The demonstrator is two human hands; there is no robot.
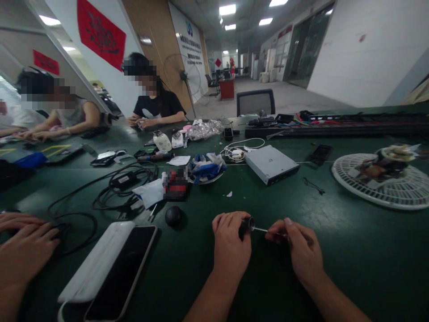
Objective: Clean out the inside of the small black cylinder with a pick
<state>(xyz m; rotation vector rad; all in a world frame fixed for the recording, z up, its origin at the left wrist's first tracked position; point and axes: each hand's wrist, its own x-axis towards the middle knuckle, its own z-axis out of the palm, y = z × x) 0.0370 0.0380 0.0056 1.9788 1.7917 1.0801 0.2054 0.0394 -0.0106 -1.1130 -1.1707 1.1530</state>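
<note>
My left hand (231,235) is closed around a small black cylinder (248,223), whose round end faces right. Most of the cylinder is hidden by the fingers. From that end a thin metal rod (260,229) runs to my right hand (303,250), which pinches its other end between thumb and fingers. Whether the rod is part of the cylinder or sits inside it, I cannot tell. Both hands are just above the green table (268,286). A round black knob-like piece (173,216) lies to the left of my left hand.
A phone (125,273) lies beside a white slab (98,261); another person's hands (28,241) rest at far left. Farther back are black cables (124,179), a bowl of blue-white cloth (207,167), a disc drive (272,163) and a white fan grille (378,197). Two people sit across, left.
</note>
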